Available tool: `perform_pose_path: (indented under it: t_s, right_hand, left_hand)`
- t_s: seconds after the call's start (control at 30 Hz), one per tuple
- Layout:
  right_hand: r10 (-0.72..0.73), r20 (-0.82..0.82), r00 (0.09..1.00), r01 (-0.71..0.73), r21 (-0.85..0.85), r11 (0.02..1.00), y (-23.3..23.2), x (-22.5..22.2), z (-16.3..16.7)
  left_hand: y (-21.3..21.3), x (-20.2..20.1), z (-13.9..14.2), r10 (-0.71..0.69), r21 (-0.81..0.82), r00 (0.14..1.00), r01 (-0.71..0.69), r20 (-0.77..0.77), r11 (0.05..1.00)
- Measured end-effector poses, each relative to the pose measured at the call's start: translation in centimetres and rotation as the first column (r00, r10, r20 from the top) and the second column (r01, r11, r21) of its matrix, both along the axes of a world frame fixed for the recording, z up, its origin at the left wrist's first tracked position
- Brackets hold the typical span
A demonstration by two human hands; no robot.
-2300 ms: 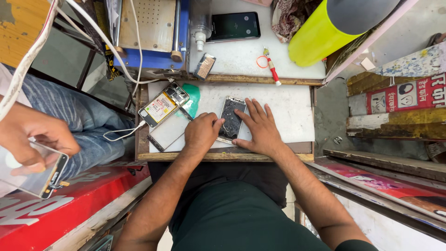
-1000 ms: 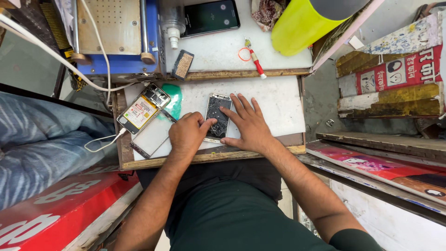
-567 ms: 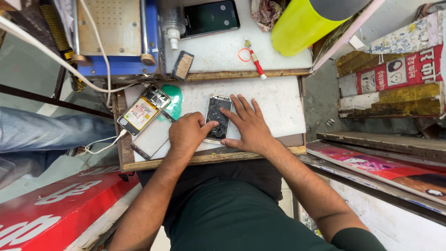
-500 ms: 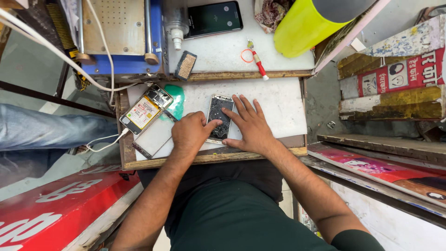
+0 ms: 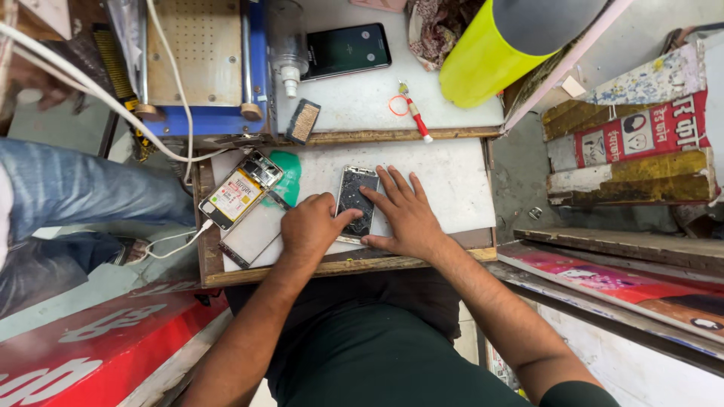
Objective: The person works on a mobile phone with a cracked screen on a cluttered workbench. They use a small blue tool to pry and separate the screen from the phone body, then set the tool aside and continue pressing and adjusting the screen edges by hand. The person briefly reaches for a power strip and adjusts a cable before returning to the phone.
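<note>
Both hands press a cracked black-screened phone (image 5: 357, 202) near the white worktop's (image 5: 452, 181) front edge: left hand (image 5: 311, 227) fingertips down, right hand (image 5: 407, 217) splayed flat. Too much pressure could splinter that glass.

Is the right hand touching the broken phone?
Touching: the head view shows the right hand flat against the cracked phone, thumb under its bottom edge.

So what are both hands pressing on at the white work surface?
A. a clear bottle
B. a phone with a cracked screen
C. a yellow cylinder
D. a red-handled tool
B: the left hand and right hand both rest on the phone with a cracked screen, which lies flat on the white work surface.
</note>
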State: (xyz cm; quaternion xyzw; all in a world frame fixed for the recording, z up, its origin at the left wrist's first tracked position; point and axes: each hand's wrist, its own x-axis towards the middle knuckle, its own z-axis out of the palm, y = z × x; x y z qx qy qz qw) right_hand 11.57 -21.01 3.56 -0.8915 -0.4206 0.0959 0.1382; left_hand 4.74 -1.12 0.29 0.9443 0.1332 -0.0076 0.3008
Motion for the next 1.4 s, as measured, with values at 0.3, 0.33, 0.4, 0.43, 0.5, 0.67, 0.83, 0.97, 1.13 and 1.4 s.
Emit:
perform_pose_path:
  t_s: [0.3,0.33,0.4,0.43,0.5,0.67,0.83,0.97,1.13,1.4]
  right_hand:
    - [-0.015,-0.014,1.000,0.016,0.024,1.000,-0.1,0.0,0.2]
    - [-0.015,-0.011,1.000,0.015,0.019,1.000,-0.1,-0.1,0.2]
    - [-0.004,-0.004,1.000,0.004,0.014,1.000,0.0,0.0,0.2]
    - [-0.004,-0.004,1.000,0.004,0.009,1.000,0.1,0.1,0.2]
    - [-0.007,-0.013,1.000,0.007,-0.007,1.000,0.0,-0.2,0.3]
    - [-0.008,-0.010,1.000,0.007,-0.034,0.999,0.2,0.0,0.3]
    - [-0.012,-0.010,1.000,0.011,-0.015,1.000,0.2,0.0,0.3]
    - [-0.007,0.000,1.000,0.007,-0.009,1.000,0.2,-0.1,0.3]
    - [-0.002,0.004,1.000,0.002,-0.009,1.000,0.3,0.0,0.4]
    - [-0.014,-0.013,1.000,0.014,-0.011,1.000,0.3,-0.1,0.6]
  left_hand:
    - [2.2,-1.4,-0.8,-0.145,-0.171,0.988,0.153,0.060,0.973]
    - [2.2,-1.4,-0.7,-0.136,-0.151,0.989,0.143,0.052,0.978]
    - [1.6,-1.0,-0.7,-0.096,-0.090,0.993,0.102,0.063,0.991]
    - [1.2,-0.7,-0.6,-0.076,-0.056,0.994,0.081,0.078,0.995]
    - [0.0,-0.4,-0.3,-0.056,0.024,0.998,0.055,0.042,0.998]
    - [-0.4,-0.3,-0.1,-0.038,0.108,0.999,0.034,0.034,0.994]
    - [1.7,-1.3,-0.7,-0.140,-0.096,0.990,0.143,0.036,0.985]
    - [1.4,-1.2,-0.7,-0.098,-0.094,0.995,0.096,-0.017,0.991]
    - [-0.3,-0.5,-0.5,-0.031,0.085,0.999,0.029,0.023,0.996]
    - [2.8,-1.1,-0.3,-0.180,-0.205,0.984,0.177,0.005,0.963]
